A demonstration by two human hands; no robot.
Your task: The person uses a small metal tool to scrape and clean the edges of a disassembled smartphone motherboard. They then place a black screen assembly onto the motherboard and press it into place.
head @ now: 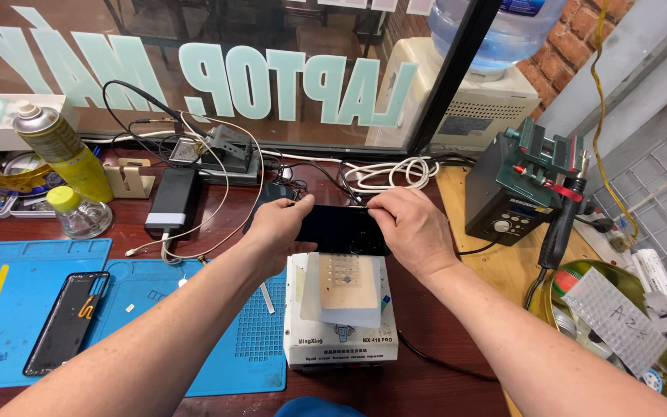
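Note:
My left hand and my right hand together hold a black phone flat, one at each end, fingertips pinching its far edge. The phone hovers just above the far end of a small white heating machine with a pale pad on top. Both forearms reach in from the bottom of the view.
A blue work mat lies left with a second dark phone on it. A yellow spray can, a small bottle, a black adapter and cables sit behind. A soldering station stands right, a round tin beside it.

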